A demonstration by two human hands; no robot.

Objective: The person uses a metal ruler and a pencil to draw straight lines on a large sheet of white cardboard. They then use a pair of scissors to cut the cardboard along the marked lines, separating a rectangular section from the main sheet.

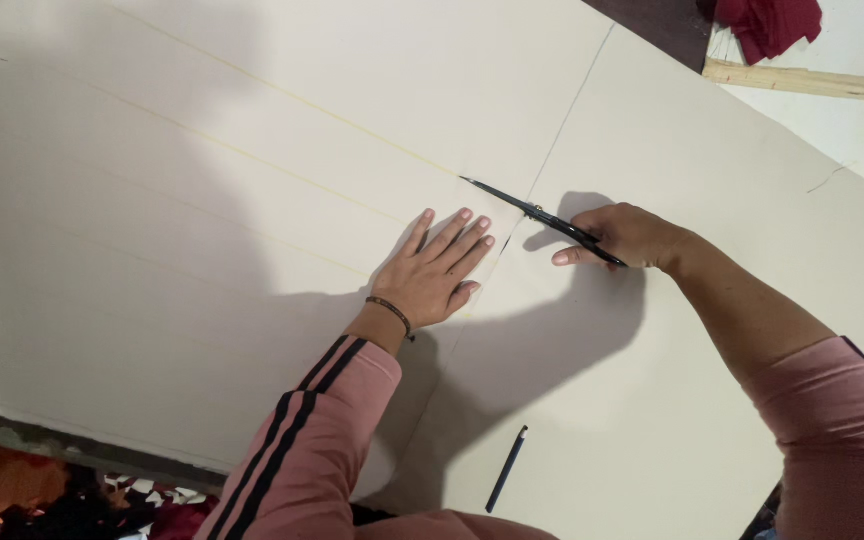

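A large cream sheet point(252, 180) with faint drawn lines covers the work surface. My left hand point(437, 272) lies flat on it, fingers together and pointing up right, pressing the sheet down just left of a cut line. My right hand point(624, 236) grips black scissors point(532, 212), whose blades point up left along a drawn line, tip close to my left fingertips. Both sleeves are pink; the left has black stripes and a dark bracelet at the wrist.
A dark pen point(507, 468) lies on the sheet near the bottom. A wooden strip point(807, 82) and dark red cloth point(772, 25) sit at the top right. Mixed clutter shows below the sheet's lower left edge point(82, 450).
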